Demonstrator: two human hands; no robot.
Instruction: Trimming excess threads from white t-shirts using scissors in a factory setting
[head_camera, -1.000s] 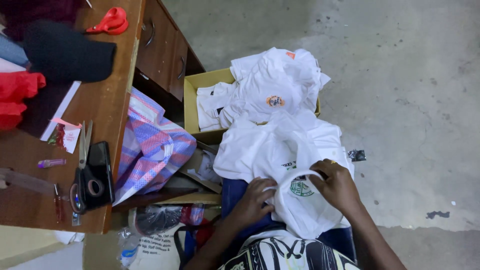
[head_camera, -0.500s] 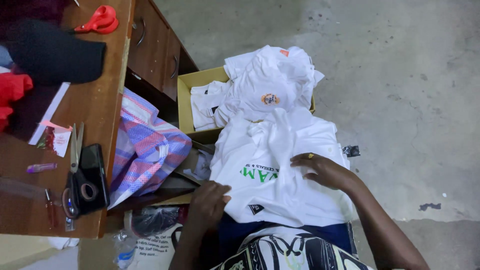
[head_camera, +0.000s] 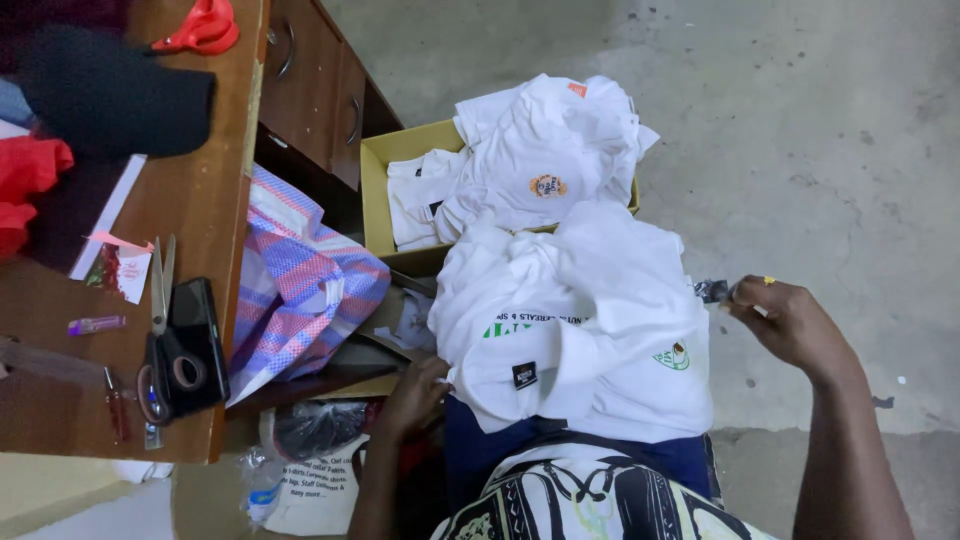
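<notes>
A white polo shirt (head_camera: 590, 340) with a green print and a small round chest badge lies across my lap, collar toward me. My left hand (head_camera: 415, 395) pinches the shirt's near left edge by the collar. My right hand (head_camera: 785, 320) is off the shirt to the right, above the floor, its fingers closed near a small dark scrap; whether it holds anything is unclear. Just beyond the shirt sits a yellow cardboard box (head_camera: 385, 160) heaped with more white shirts (head_camera: 530, 165).
A wooden desk (head_camera: 200, 200) with drawers stands at the left, carrying scissors (head_camera: 158, 300), a black phone (head_camera: 200, 340), red scissors (head_camera: 200, 28) and dark and red cloth. A pink and blue checked bag (head_camera: 300, 290) leans between desk and lap. Grey concrete floor (head_camera: 830, 150) spreads to the right.
The shirt has been turned over and laid out on my lap. My right hand left the shirt and moved out to the right; my left hand shifted to the collar edge.
</notes>
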